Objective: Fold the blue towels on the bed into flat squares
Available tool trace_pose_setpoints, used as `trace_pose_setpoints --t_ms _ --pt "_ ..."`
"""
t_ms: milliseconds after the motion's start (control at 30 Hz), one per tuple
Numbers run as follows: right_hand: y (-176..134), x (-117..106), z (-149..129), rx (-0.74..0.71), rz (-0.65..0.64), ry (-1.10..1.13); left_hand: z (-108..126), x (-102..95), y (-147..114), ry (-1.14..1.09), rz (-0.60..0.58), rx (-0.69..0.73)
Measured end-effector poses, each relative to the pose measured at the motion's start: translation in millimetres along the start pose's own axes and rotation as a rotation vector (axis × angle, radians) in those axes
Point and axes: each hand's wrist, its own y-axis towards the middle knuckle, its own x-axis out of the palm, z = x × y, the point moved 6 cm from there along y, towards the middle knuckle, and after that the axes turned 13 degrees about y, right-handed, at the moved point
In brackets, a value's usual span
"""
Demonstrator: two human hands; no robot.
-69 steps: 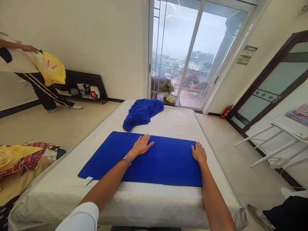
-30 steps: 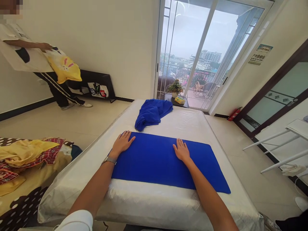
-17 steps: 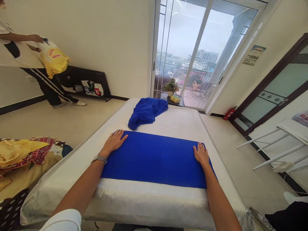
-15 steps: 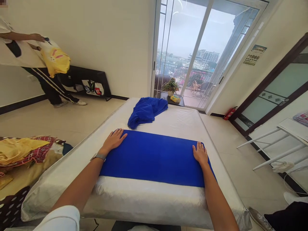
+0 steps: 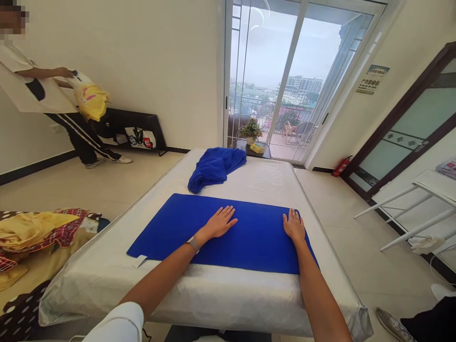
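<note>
A smooth blue cloth (image 5: 256, 237) lies flat across the near part of the white-covered table (image 5: 228, 297). It looks like a towel, with a small white tag (image 5: 140, 261) at its near left corner. On the middle of the cloth rests my left hand (image 5: 219, 222), palm down with the fingers spread. My right hand (image 5: 294, 225) lies flat at the right edge of the cloth, its fingers toward the far corner. Beyond the cloth sits a crumpled pile of blue fabric (image 5: 217, 167).
At left, a person (image 5: 39, 88) stands holding a yellow and white bag (image 5: 93, 99). A heap of yellow and plaid cloths (image 5: 42, 230) lies at lower left. A potted plant (image 5: 251, 129) stands behind the table. A white side table (image 5: 436, 187) is at right.
My left hand has slid right from the cloth's far left corner to its middle. The white tag and the cloth's left part now show. The right hand stays at the right edge.
</note>
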Motion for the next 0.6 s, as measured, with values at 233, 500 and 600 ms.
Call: trace_pose_setpoints --t_ms 233,500,600 --pt "-1 -1 1 -0.003 0.004 0.003 -31 3.6 -29 0.023 -0.033 -0.103" --pt "3 3 4 0.001 -0.004 -0.018 -166 9.5 -142 0.224 -0.1 -0.446" --pt "3 3 3 -0.006 0.008 -0.032 -182 11.4 -162 0.258 -0.057 -0.465"
